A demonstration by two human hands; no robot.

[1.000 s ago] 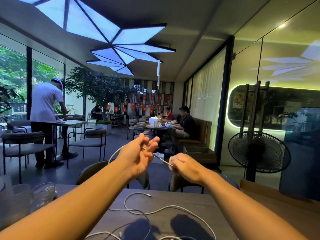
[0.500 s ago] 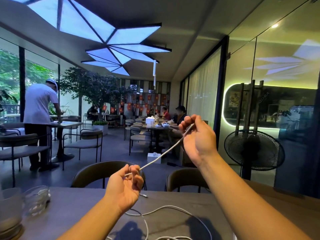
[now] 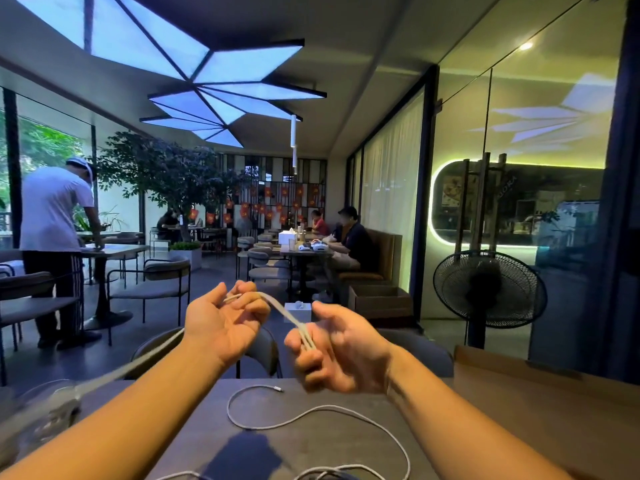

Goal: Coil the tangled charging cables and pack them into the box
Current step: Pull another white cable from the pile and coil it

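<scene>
Item 1, far left: blurred glassware (image 3: 55, 410) is sitting on the dark counter (image 3: 349, 441).

Item 2: a person in a white shirt (image 3: 52, 216) is standing in the background, bending over a café table.

Item 3: the left hand (image 3: 221, 323) is hovering above the counter, palm turned up, fingers curling round a white charging cable (image 3: 277, 304). One end of the cable is poking out beside the fingertips. A blurred stretch is trailing from behind the hand down towards the glassware.

Item 4: the right hand (image 3: 343, 348), just beside the left, is pinching doubled strands of the same cable between thumb and curled fingers. The strands are running taut in the air between the two hands.

Item 5: a second white cable (image 3: 325, 407) is lying loose on the counter below the hands, looping uncoiled, plug end pointing right.

Item 6, right: a brown cardboard box (image 3: 540, 393) is resting at the counter's right end, well apart from both cables.

Item 7: a black standing fan (image 3: 488, 292) is standing on the floor beyond.
</scene>
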